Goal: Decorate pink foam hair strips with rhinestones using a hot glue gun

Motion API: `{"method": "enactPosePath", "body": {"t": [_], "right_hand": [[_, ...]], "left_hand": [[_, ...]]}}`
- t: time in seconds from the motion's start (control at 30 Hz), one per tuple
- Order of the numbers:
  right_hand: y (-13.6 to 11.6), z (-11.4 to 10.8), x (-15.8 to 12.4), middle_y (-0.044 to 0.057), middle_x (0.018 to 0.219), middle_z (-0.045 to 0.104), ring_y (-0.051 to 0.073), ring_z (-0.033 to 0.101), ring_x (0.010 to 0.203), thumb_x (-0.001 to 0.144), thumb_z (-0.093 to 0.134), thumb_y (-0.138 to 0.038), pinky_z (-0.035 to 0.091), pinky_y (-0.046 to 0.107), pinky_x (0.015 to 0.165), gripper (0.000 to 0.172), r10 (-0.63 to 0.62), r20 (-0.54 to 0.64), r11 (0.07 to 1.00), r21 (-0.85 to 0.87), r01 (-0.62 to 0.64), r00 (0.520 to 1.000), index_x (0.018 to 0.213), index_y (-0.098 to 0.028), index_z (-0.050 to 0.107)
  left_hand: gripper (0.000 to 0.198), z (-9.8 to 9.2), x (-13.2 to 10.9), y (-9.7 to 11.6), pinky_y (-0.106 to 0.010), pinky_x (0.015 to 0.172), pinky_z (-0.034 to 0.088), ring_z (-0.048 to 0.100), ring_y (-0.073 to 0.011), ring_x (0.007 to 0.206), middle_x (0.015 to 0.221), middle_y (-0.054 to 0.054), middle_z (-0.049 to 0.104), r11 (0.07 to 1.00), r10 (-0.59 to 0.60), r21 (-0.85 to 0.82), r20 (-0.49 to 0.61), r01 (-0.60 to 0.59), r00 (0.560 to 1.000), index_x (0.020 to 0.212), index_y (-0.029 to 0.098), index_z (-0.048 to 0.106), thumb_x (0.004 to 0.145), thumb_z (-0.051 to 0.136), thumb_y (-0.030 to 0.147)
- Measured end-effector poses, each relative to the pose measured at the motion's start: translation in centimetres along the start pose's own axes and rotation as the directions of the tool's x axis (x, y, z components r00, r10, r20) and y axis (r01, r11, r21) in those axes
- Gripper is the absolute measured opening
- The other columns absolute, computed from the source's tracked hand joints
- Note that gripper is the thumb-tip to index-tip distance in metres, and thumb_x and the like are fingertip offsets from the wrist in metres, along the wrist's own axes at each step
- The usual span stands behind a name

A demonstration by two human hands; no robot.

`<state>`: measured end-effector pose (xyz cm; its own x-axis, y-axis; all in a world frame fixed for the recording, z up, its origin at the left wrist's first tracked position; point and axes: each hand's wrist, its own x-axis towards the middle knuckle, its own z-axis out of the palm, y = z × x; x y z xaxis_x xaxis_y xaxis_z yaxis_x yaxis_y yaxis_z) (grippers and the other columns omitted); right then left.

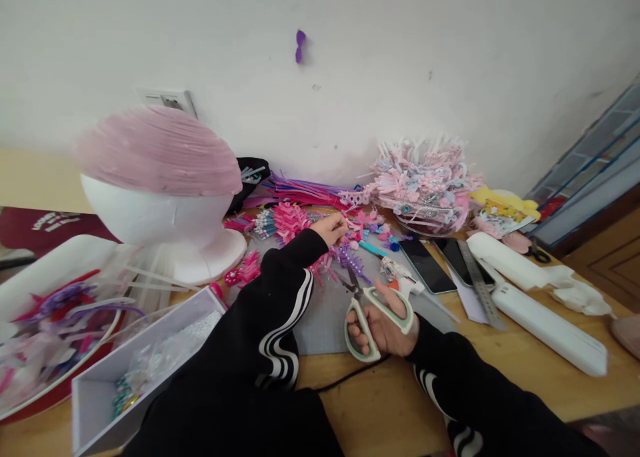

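My right hand (383,325) is closed through the pale green handles of a pair of scissors (361,304), whose blades point up and away over a grey mat (320,317). My left hand (330,230) reaches further back across the mat. Its fingers are curled into a heap of small pink and purple craft pieces (350,244); what they pinch is too small to name. Both arms wear black sleeves with white stripes.
A white foam head form with pink layered strips (160,177) stands at left, beside a white box (140,370) and a tray of strips (45,324). A bowl of pink decorations (425,187), two phones (440,260), a metal ruler (477,274) and white cases (545,324) lie right.
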<state>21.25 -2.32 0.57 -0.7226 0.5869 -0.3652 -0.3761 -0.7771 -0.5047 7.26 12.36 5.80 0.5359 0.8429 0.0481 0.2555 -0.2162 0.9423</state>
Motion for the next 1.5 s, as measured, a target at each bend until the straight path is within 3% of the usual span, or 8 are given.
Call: {"method": "enactPosePath", "body": {"t": [0.23,0.37,0.5,0.67,0.83,1.07,1.3,1.5], "right_hand": [[0.1,0.3,1.2,0.005,0.060,0.055,0.011,0.048,0.046,0.074,0.032,-0.063,0.035,0.025,0.046,0.060,0.002,-0.113,0.998,-0.060,-0.009,0.994,0.081,-0.008,0.055],[-0.2,0.6,1.6,0.003,0.058,0.053,0.011,0.047,0.044,0.075,0.035,-0.060,0.034,0.024,0.044,0.054,-0.075,-0.168,0.996,-0.056,0.066,0.983,0.079,-0.010,0.054],[-0.8,1.1,1.4,0.003,0.056,0.051,0.010,0.044,0.044,0.077,0.032,-0.058,0.031,0.023,0.044,0.053,-0.134,-0.223,0.991,-0.021,0.133,0.965,0.076,-0.010,0.054],[-1.1,1.3,1.5,0.003,0.057,0.050,0.011,0.044,0.046,0.078,0.031,-0.055,0.031,0.023,0.045,0.050,-0.151,-0.223,0.988,-0.005,0.154,0.963,0.076,-0.011,0.054],[-1.1,1.0,1.8,0.004,0.058,0.052,0.010,0.045,0.046,0.077,0.034,-0.055,0.032,0.023,0.046,0.050,-0.163,-0.208,0.986,0.000,0.167,0.964,0.077,-0.010,0.055],[-1.2,1.0,1.8,0.004,0.057,0.053,0.010,0.046,0.045,0.079,0.033,-0.052,0.034,0.023,0.045,0.050,-0.181,-0.211,0.983,0.000,0.185,0.960,0.075,-0.008,0.056],[-1.1,1.1,1.6,0.004,0.058,0.053,0.011,0.045,0.045,0.079,0.033,-0.050,0.034,0.023,0.045,0.046,-0.175,-0.217,0.982,0.035,0.186,0.960,0.077,-0.010,0.056],[-0.9,0.7,1.6,0.004,0.058,0.054,0.011,0.047,0.046,0.078,0.037,-0.047,0.034,0.023,0.046,0.042,-0.164,-0.206,0.984,0.037,0.175,0.965,0.081,-0.010,0.055]], "left_hand": [[0.018,0.2,-0.1,0.3,-0.016,0.045,0.037,0.041,-0.0036,0.037,0.041,0.010,0.039,0.999,-0.035,-0.010,0.011,0.035,0.999,0.063,0.017,0.032,0.078,0.034,0.006],[0.012,-0.4,-0.2,-0.4,-0.018,0.049,0.037,0.042,-0.0051,0.043,0.045,0.008,0.043,0.979,0.064,0.193,0.008,-0.064,0.998,0.063,0.016,0.037,0.074,0.040,0.011],[0.007,-1.3,-0.7,-0.7,-0.019,0.055,0.036,0.045,-0.0079,0.053,0.051,0.005,0.047,0.846,0.119,0.522,0.018,-0.111,0.993,0.062,0.015,0.048,0.068,0.050,0.018],[0.009,-1.2,-1.2,-0.6,-0.022,0.068,0.039,0.054,-0.0134,0.071,0.068,-0.001,0.059,0.594,0.013,0.797,0.131,-0.113,0.991,0.066,0.015,0.057,0.071,0.049,0.018],[0.018,-0.3,-1.7,-1.3,-0.028,0.078,0.041,0.055,-0.0199,0.090,0.089,-0.010,0.062,0.437,-0.064,0.890,0.175,-0.130,0.982,0.082,0.013,0.059,0.075,0.042,0.014],[0.039,0.6,-1.8,-2.4,-0.035,0.086,0.039,0.050,-0.0282,0.101,0.101,-0.018,0.057,0.290,0.002,0.951,0.112,-0.108,0.994,0.104,0.007,0.052,0.069,0.056,0.023],[0.033,0.9,-1.2,-4.4,-0.036,0.082,0.040,0.052,-0.0271,0.098,0.097,-0.016,0.059,0.326,0.061,0.940,0.090,-0.105,0.994,0.104,0.009,0.054,0.074,0.047,0.019],[0.026,0.8,-1.0,-4.4,-0.036,0.079,0.039,0.054,-0.0261,0.091,0.088,-0.017,0.060,0.315,0.111,0.937,0.122,-0.151,0.986,0.091,0.008,0.059,0.075,0.038,0.012]]}}
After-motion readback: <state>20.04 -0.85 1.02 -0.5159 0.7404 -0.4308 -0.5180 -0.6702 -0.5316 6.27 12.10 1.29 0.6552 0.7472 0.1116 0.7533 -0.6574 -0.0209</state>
